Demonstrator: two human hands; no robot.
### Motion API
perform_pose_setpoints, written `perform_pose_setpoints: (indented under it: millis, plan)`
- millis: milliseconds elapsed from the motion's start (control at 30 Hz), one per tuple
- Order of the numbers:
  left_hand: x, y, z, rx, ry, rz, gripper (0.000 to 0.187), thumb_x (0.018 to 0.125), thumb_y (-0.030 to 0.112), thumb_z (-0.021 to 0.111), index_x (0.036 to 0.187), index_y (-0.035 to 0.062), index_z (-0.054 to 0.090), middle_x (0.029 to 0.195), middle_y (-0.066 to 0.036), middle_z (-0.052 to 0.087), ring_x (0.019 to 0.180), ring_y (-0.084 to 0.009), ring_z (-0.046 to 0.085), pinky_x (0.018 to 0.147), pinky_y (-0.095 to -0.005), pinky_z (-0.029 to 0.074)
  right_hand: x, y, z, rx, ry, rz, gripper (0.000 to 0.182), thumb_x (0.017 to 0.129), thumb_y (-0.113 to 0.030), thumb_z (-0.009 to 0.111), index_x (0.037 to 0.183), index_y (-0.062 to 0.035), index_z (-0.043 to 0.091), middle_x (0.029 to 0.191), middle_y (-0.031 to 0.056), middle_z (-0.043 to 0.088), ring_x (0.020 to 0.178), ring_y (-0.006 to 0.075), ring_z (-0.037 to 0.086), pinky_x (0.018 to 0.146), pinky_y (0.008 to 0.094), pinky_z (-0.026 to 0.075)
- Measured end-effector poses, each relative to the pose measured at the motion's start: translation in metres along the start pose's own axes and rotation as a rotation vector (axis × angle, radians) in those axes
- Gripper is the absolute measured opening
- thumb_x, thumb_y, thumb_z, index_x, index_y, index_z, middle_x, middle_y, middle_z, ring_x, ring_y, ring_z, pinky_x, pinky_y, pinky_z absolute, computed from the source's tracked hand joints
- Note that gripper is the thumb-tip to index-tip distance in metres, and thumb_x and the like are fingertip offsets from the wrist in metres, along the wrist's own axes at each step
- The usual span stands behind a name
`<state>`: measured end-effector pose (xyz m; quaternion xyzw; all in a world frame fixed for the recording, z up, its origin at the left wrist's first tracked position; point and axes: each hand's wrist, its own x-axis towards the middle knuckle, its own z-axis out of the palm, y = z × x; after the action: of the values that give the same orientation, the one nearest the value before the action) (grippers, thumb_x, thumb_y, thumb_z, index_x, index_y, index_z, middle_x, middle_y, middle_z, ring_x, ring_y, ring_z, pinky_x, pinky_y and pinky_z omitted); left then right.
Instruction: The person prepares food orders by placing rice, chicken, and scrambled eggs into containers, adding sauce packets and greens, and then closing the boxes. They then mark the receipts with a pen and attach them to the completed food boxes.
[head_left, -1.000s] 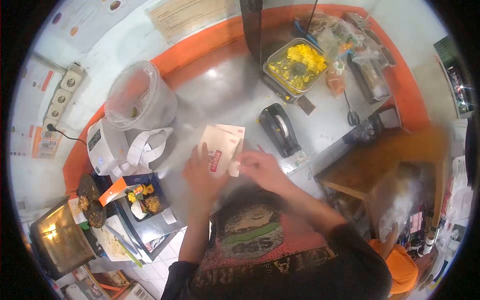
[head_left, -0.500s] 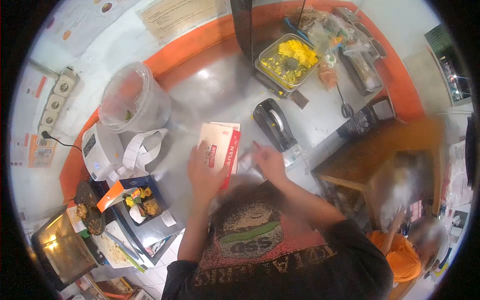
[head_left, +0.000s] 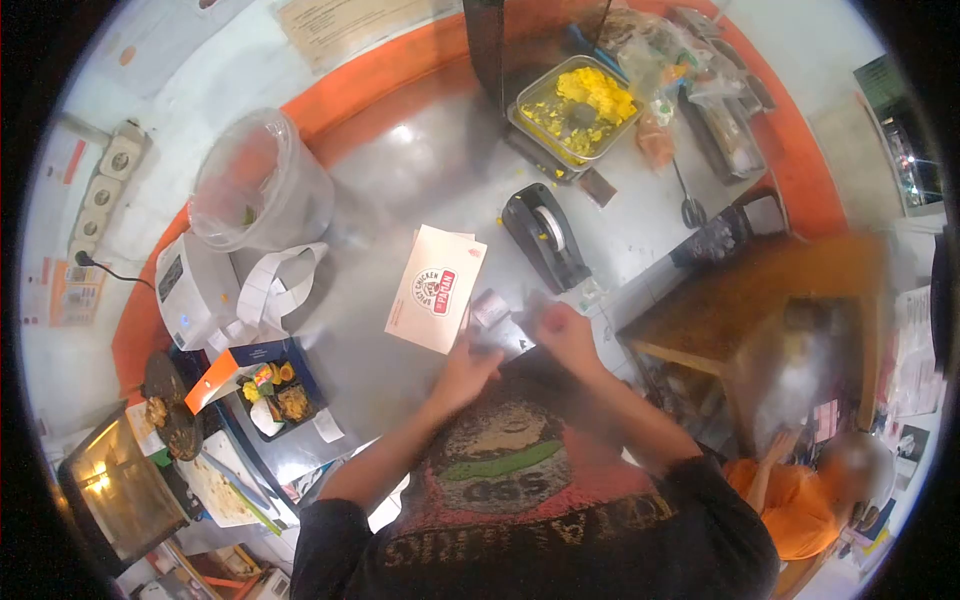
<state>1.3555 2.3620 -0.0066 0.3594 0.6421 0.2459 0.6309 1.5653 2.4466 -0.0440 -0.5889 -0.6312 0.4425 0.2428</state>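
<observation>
My left hand (head_left: 468,368) is closed just below a cream food box (head_left: 436,285) with a red-and-black "Spicy Chicken" print. It has let go of the box, which lies on the steel counter with another pale edge behind it. Opposite, my right hand (head_left: 568,335) has its fingers bent together, partly blurred. Between the hands sits a small shiny packet (head_left: 490,308), with a whitish piece beside it. Whether either hand grips these bits cannot be made out. A black tape dispenser (head_left: 545,237) stands just beyond my right hand.
A clear plastic bucket (head_left: 262,185) and a label printer (head_left: 190,290) with a paper strip stand left. An open meal box (head_left: 265,385) is below them. At the back is a tray of yellow food (head_left: 580,105). A person in orange (head_left: 790,500) is at lower right.
My left hand has left the box and come down toward my body, near my right hand. The box now lies flatter, its red side hidden. My right hand has shifted slightly right.
</observation>
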Motion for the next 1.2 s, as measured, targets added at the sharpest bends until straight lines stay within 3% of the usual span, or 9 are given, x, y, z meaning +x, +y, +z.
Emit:
perform_pose_setpoints:
  millis: [167,367,467,567,767,867,967,1067,1200]
  plan:
    - [0.024,-0.003,0.021,-0.621,0.070,-0.187,0.057,0.097,0.033,0.059,0.143,0.0079,0.036,0.090,-0.004,0.062,0.060,-0.0086,0.051,0.045,-0.0235,0.036,-0.013,0.030,0.001,0.376,-0.004,0.013,0.010,0.083,-0.007,0.056,0.083,-0.0010,0.064,0.079,0.0091,0.060,0.080,0.0193,0.059,0.074,0.0318,0.048]
    - [0.064,-0.008,0.053,-0.795,0.315,-0.192,0.038,0.096,0.028,0.061,0.125,0.0055,0.053,0.097,-0.003,0.061,0.074,-0.0088,0.057,0.052,-0.0258,0.042,-0.025,-0.004,-0.009,0.366,0.056,-0.037,0.023,0.088,-0.009,0.047,0.092,-0.0007,0.068,0.092,0.0113,0.061,0.089,0.0198,0.058,0.082,0.0316,0.046]
    - [0.032,-0.014,0.043,-0.331,0.178,0.261,0.034,0.095,0.022,0.062,0.121,0.0002,0.057,0.100,-0.010,0.065,0.089,-0.0189,0.063,0.072,-0.0313,0.053,-0.032,-0.027,-0.021,0.539,0.156,0.061,0.035,0.096,-0.020,0.040,0.098,0.0010,0.068,0.091,0.0107,0.062,0.087,0.0199,0.059,0.082,0.0325,0.046]
    - [-0.054,0.040,-0.013,-0.103,0.381,0.681,0.029,0.094,0.019,0.063,0.114,-0.0016,0.060,0.102,-0.011,0.066,0.092,-0.0178,0.064,0.074,-0.0302,0.052,-0.034,-0.047,-0.029,0.453,0.088,0.075,0.055,0.103,-0.037,0.028,0.106,0.0035,0.065,0.086,0.0093,0.064,0.081,0.0189,0.059,0.082,0.0318,0.046]
    - [-0.068,-0.104,-0.074,-0.426,0.951,0.138,0.022,0.087,0.015,0.068,0.097,0.0006,0.056,0.101,-0.014,0.063,0.098,-0.0237,0.060,0.086,-0.0375,0.047,-0.041,-0.128,0.023,0.510,-0.762,-0.335,0.033,0.101,-0.024,0.045,0.112,-0.0003,0.065,0.094,0.0107,0.067,0.094,0.0208,0.062,0.085,0.0343,0.047]
    - [-0.048,-0.205,-0.063,-0.018,1.330,0.136,0.021,0.087,0.015,0.068,0.095,0.0004,0.055,0.099,-0.016,0.060,0.098,-0.0288,0.056,0.087,-0.0405,0.044,-0.043,-0.144,0.095,0.345,-1.094,-0.598,0.023,0.096,-0.011,0.053,0.114,-0.0003,0.065,0.100,0.0109,0.067,0.099,0.0238,0.062,0.088,0.0363,0.048]
    - [-0.056,-0.200,-0.057,0.156,1.323,0.148,0.022,0.087,0.009,0.067,0.099,-0.0002,0.051,0.099,-0.013,0.055,0.092,-0.0223,0.055,0.084,-0.0325,0.045,-0.047,-0.103,0.176,0.341,-1.027,-0.667,0.022,0.094,-0.007,0.055,0.113,-0.0014,0.065,0.103,0.0115,0.067,0.098,0.0236,0.063,0.089,0.0357,0.049]
    - [-0.061,-0.200,-0.065,0.206,1.168,0.220,0.040,0.082,0.010,0.070,0.118,0.0016,0.054,0.107,-0.016,0.054,0.091,-0.0291,0.056,0.082,-0.0380,0.046,-0.045,-0.042,0.241,0.514,-1.042,-0.295,0.023,0.095,-0.005,0.055,0.116,-0.0016,0.063,0.110,0.0099,0.066,0.107,0.0150,0.059,0.097,0.0307,0.046]
    - [-0.082,-0.179,-0.074,0.292,1.003,0.185,0.054,0.083,0.018,0.071,0.132,0.0045,0.052,0.112,-0.017,0.055,0.101,-0.0372,0.055,0.088,-0.0441,0.045,-0.037,-0.042,0.248,0.356,-0.935,-0.283,0.023,0.094,-0.004,0.055,0.115,-0.0016,0.063,0.109,0.0098,0.066,0.102,0.0147,0.061,0.093,0.0300,0.048]
